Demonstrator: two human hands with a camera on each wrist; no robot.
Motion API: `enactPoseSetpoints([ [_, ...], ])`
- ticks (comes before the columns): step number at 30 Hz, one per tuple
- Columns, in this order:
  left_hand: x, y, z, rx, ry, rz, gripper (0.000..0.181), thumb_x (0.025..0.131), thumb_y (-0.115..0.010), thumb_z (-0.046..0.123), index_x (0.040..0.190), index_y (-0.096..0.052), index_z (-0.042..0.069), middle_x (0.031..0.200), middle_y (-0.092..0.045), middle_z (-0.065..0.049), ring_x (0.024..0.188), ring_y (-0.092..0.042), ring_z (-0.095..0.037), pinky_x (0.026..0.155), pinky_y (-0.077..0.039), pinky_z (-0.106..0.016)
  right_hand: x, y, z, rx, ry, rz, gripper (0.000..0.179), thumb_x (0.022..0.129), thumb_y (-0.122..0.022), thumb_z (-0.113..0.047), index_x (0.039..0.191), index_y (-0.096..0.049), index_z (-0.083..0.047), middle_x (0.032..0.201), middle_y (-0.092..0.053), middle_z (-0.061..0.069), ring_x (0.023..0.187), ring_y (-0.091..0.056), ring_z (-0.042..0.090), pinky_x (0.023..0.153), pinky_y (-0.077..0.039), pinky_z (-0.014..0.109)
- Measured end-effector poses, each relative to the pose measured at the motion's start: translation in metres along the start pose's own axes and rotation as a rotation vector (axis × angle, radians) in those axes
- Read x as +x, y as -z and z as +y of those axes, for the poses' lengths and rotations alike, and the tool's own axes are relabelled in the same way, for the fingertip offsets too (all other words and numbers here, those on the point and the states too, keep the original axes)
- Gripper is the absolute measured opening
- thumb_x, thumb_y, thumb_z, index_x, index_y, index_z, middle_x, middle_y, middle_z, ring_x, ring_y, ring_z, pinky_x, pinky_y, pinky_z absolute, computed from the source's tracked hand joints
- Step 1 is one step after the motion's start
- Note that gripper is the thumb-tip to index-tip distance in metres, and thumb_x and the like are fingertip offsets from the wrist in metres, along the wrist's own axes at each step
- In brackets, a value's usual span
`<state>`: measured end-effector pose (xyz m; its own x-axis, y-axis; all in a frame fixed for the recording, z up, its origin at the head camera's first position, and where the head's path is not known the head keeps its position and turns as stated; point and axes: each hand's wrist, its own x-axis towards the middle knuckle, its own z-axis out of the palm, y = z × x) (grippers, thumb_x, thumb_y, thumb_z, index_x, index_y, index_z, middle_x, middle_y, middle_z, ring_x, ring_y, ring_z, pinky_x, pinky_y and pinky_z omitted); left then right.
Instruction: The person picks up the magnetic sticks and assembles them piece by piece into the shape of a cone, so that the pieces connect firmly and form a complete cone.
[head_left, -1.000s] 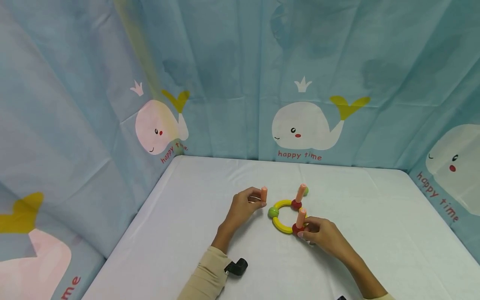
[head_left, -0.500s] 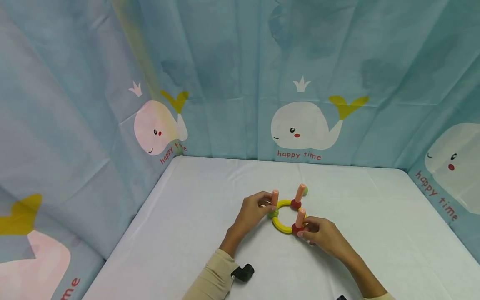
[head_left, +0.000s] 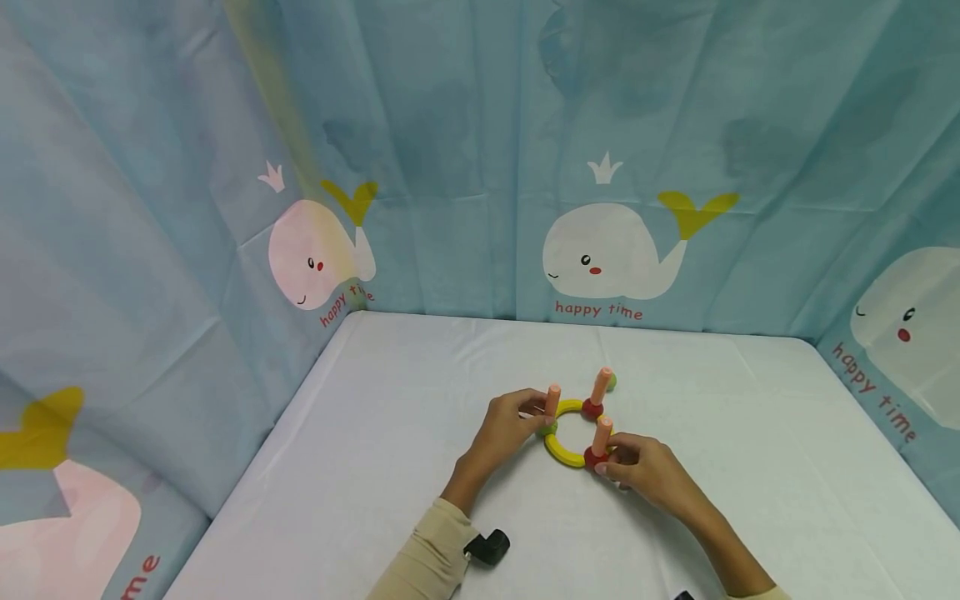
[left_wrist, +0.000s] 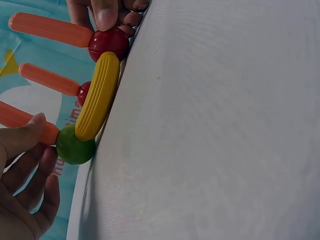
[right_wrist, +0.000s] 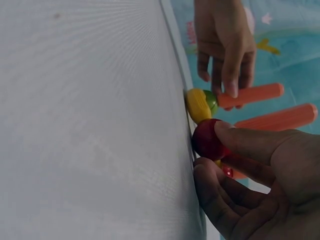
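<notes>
A ring of yellow curved bars [head_left: 562,452] joined by coloured balls lies on the white table. My left hand [head_left: 506,429] pinches an orange rod [head_left: 552,400] between thumb and fingers, upright, its lower end at the green ball [left_wrist: 76,147] on the ring's left. At the front right, my right hand [head_left: 648,471] grips a red ball [right_wrist: 206,140] with thumb and fingers; a second orange rod [left_wrist: 50,29] stands up from that ball. A third orange rod [head_left: 602,387] rises from the far red ball [head_left: 592,408]. Part of the ring's right side is hidden by my right hand.
Another green ball [head_left: 612,382] shows just behind the far rod. The white tablecloth [head_left: 420,375] reaches back to a blue curtain [head_left: 450,250] printed with whales. A black wrist device [head_left: 489,547] sticks out from the left sleeve.
My left hand has moved right with its orange rod, from beside the ring to over the green ball, and then slightly lower. The right hand has stayed on the red ball.
</notes>
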<state>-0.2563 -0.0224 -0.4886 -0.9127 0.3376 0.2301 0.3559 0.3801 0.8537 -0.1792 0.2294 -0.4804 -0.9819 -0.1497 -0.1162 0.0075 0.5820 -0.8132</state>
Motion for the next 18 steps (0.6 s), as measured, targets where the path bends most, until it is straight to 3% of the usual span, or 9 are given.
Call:
enactPoseSetpoints([
  [8, -0.001, 0.001, 0.001, 0.028, 0.009, -0.009, 0.029, 0.094, -0.083, 0.017, 0.122, -0.079, 0.012, 0.113, -0.078, 0.001, 0.104, -0.071, -0.013, 0.091, -0.058, -0.029, 0.002, 0.012, -0.004, -0.024, -0.006, -0.028, 0.041, 0.09, -0.084, -0.016, 0.128, -0.073, -0.005, 0.094, -0.073, 0.004, 0.078, -0.069, 0.019, 0.065, -0.059, 0.031],
  [13, -0.002, 0.002, 0.002, 0.039, 0.024, -0.012, 0.031, 0.094, -0.082, 0.019, 0.125, -0.079, 0.013, 0.118, -0.078, 0.002, 0.106, -0.071, -0.013, 0.092, -0.057, -0.029, 0.007, 0.028, -0.007, -0.116, 0.024, 0.047, 0.032, 0.093, -0.08, -0.013, 0.124, -0.076, -0.01, 0.093, -0.072, 0.003, 0.08, -0.068, 0.019, 0.064, -0.057, 0.031],
  [18, -0.002, 0.001, 0.003, 0.032, 0.026, -0.014, 0.031, 0.094, -0.082, 0.021, 0.124, -0.079, 0.013, 0.117, -0.078, 0.002, 0.106, -0.071, -0.013, 0.091, -0.056, -0.027, 0.02, 0.045, -0.009, -0.178, 0.049, 0.126, 0.03, 0.097, -0.076, -0.015, 0.126, -0.074, -0.005, 0.097, -0.074, 0.005, 0.083, -0.067, 0.022, 0.065, -0.056, 0.032],
])
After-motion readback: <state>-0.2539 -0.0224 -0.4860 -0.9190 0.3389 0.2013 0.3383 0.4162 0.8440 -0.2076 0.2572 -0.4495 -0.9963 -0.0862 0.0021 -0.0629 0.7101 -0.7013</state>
